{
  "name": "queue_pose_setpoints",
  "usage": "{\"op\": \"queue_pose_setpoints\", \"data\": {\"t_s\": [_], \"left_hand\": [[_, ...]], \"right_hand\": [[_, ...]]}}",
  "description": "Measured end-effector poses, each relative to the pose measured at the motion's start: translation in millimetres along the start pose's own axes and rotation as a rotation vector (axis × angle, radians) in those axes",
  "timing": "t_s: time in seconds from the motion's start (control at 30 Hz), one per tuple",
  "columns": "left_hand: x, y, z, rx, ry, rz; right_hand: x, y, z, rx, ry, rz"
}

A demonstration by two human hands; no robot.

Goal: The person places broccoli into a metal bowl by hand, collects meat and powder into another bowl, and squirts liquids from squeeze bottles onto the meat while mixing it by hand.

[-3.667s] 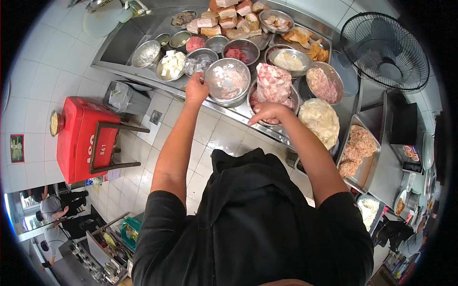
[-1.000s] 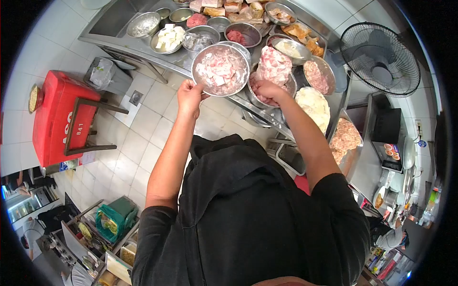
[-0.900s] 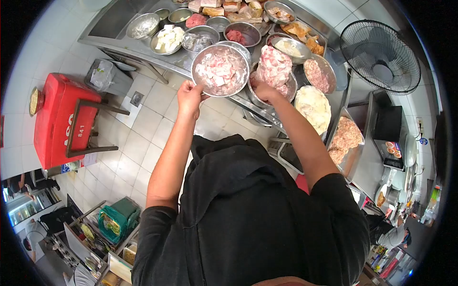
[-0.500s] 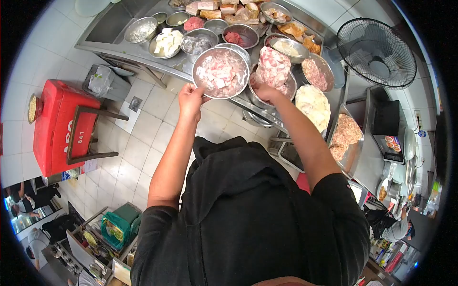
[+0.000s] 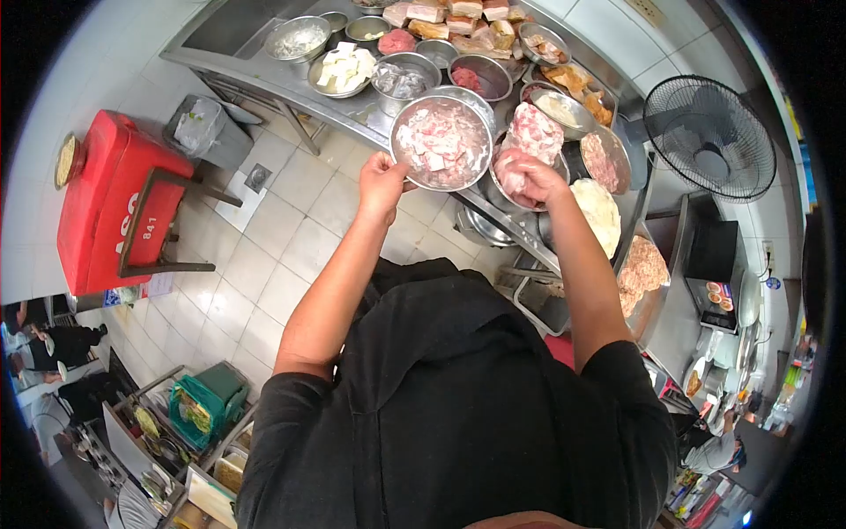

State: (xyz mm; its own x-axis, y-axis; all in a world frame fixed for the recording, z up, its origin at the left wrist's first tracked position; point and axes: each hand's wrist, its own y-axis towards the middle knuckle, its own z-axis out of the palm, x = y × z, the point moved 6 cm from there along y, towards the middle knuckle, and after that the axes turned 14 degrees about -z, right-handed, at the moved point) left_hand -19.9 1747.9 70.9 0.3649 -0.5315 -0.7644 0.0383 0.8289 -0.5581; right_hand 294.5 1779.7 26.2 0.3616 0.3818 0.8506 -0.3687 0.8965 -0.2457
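My left hand [image 5: 384, 187] grips the near left rim of a metal bowl [image 5: 441, 144] of pale pink meat pieces, held at the counter's front edge. Over another bowl [image 5: 514, 199] to the right, my right hand [image 5: 531, 179] is closed on pink meat [image 5: 508, 173]. A large marbled meat piece [image 5: 535, 133] rises just behind that hand. Right of it lies a big pale mass [image 5: 597, 215]. Behind the held bowl stand bowls of grey contents [image 5: 401, 82], white blocks [image 5: 345, 69] and red meat [image 5: 467, 81].
Slabs of meat [image 5: 463, 25] are piled at the back of the metal counter [image 5: 344, 110]. A black fan [image 5: 710, 139] stands at the right, above a tray of minced meat [image 5: 643, 269]. On the left are a red box [image 5: 119, 203] and a grey bin [image 5: 211, 132]. People show at both lower edges.
The held bowl, now full of meat pieces, has been lifted off the counter's bowls since the earliest frame. My right hand has risen from the right bowl with meat. The view has shifted slightly.
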Motion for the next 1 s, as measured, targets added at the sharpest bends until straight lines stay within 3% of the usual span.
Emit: {"op": "queue_pose_setpoints", "data": {"t_s": [0.07,0.13,0.23,0.33,0.43,0.53,0.57,0.67,1.0], "left_hand": [[0.3,2.2,-3.7,0.001,0.008,0.015],[0.8,2.4,-5.4,0.001,-0.004,0.012],[0.3,1.5,-4.7,0.006,-0.008,0.009],[2.4,5.5,-6.2,0.018,0.027,0.014],[3.1,5.3,-11.3,0.006,0.036,0.02],[4.5,7.4,-18.9,-0.008,0.006,0.015],[7.2,8.0,-21.8,-0.003,-0.009,0.014],[13.9,4.7,-33.1,0.009,-0.047,0.013],[21.9,-26.9,-73.0,-0.126,-0.072,0.036]], "right_hand": [[31.6,-0.6,16.3,0.059,0.091,-0.174],[68.3,-6.9,53.0,-0.025,-0.044,-0.242],[98.9,7.7,118.7,0.11,-0.358,-0.194],[95.1,34.4,170.7,0.204,-0.907,-0.152],[80.8,63.3,184.7,0.253,-1.413,-0.254],[78.8,65.6,186.9,0.092,-1.304,-0.237],[75.5,62.9,184.0,0.021,-1.198,-0.124],[64.8,60.8,183.3,-0.013,-1.024,-0.118],[61.2,41.6,212.8,0.073,-0.956,-0.275]]}}
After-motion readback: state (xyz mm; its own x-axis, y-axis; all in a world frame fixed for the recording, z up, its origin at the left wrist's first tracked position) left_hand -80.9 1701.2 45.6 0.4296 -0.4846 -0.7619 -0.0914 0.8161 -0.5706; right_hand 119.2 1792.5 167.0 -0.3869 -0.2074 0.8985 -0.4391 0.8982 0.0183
